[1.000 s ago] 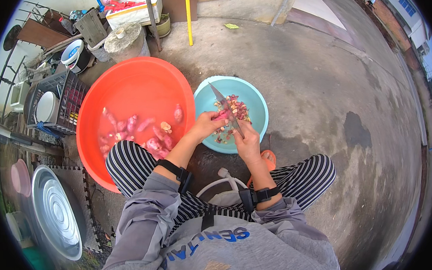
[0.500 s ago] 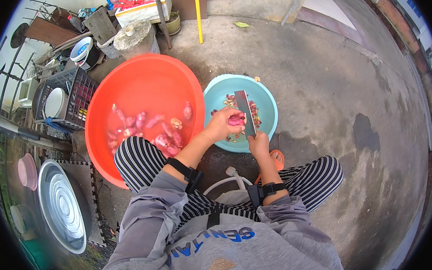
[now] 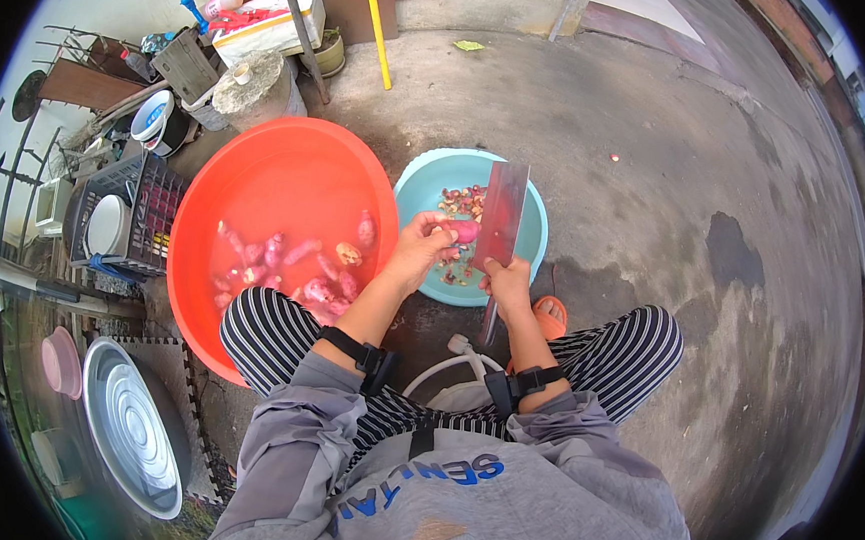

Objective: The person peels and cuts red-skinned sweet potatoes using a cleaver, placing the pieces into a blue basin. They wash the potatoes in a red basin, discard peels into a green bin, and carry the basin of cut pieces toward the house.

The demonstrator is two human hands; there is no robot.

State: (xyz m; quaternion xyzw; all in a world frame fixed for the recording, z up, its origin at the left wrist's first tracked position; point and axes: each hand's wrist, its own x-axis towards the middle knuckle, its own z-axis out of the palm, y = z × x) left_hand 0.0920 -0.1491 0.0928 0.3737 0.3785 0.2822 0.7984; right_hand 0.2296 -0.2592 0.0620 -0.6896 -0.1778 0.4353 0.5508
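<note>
My left hand (image 3: 420, 247) is closed round a pink-red sweet potato (image 3: 464, 232) over the light blue basin (image 3: 424, 174). In my right hand (image 3: 510, 283) is the handle of a cleaver (image 3: 502, 213), its broad blade raised upright just right of the sweet potato. Blade and sweet potato look very close; whether they touch I cannot tell. Small red and pale scraps (image 3: 464, 201) lie in the blue basin. To the left, a large orange-red tub (image 3: 281, 144) holds several pink sweet potatoes (image 3: 303, 252) in water.
A hose (image 3: 435, 376) curls between my knees, near an orange sandal (image 3: 550, 318). At left stand a dark crate (image 3: 162, 196) and a metal basin (image 3: 131, 420). A yellow pole (image 3: 377, 25) stands at the back. A small red bit (image 3: 614, 157) shows against the concrete at right.
The cleaver has turned to show its broad face and lifted slightly right of the sweet potato. A scrap seen by the blue basin's rim is gone from there; a red bit now appears farther right.
</note>
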